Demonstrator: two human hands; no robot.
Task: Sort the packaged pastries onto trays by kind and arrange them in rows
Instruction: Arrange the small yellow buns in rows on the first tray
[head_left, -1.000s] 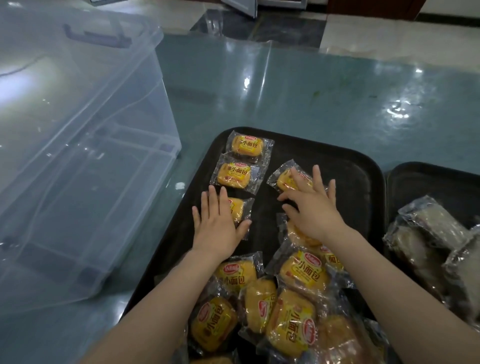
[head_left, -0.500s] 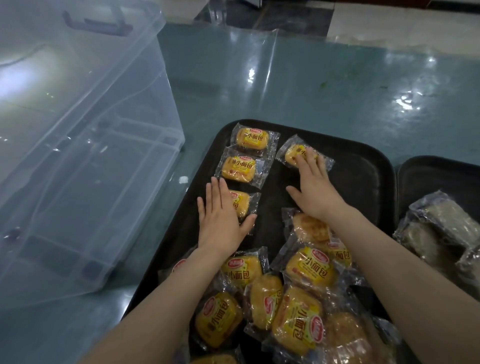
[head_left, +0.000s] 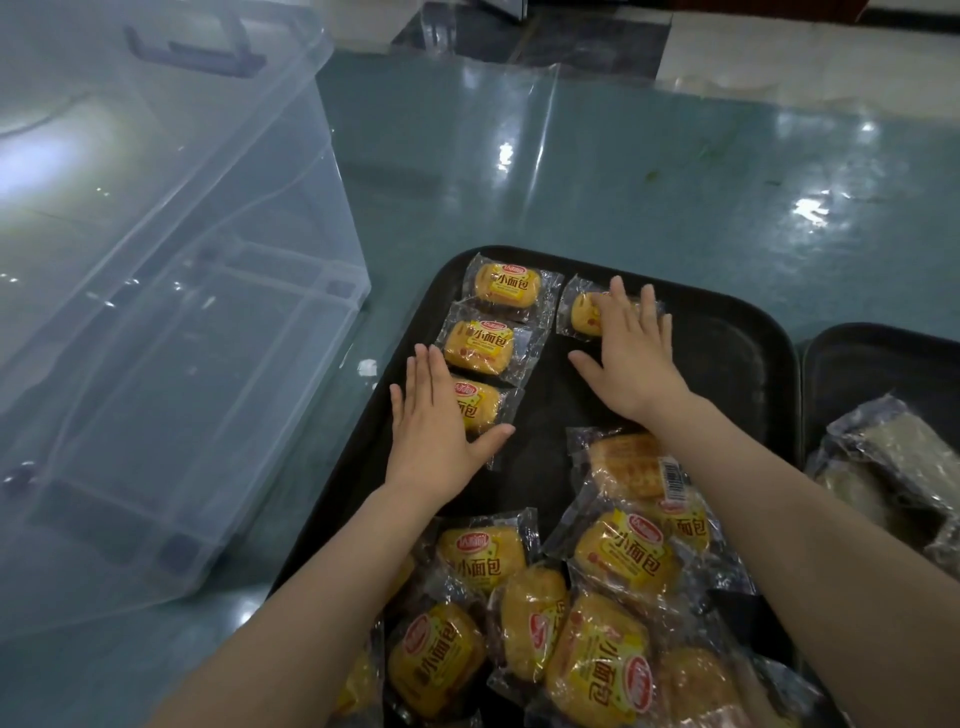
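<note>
We judge the sorting to be at an early stage; on the black tray (head_left: 737, 364) only 4 yellow pastry packets are set out at the far end; 3 form a column at the left, namely the far packet (head_left: 506, 285), the middle packet (head_left: 485, 346) and the near packet (head_left: 480, 410); a 4th packet (head_left: 584, 314) starts a 2nd column beside the far one; our right hand (head_left: 636, 364) lies flat on this 4th packet with fingers straight and slightly spread, gripping nothing; our left hand (head_left: 434, 431) rests flat, fingers straight and together, against the near packet's left side; the unsorted heap (head_left: 571, 613) of yellow packets fills the tray's near end and remains to be arranged; pale packets (head_left: 893, 467) lie loosely on a second tray (head_left: 883, 353) to the right, not yet in rows.
</note>
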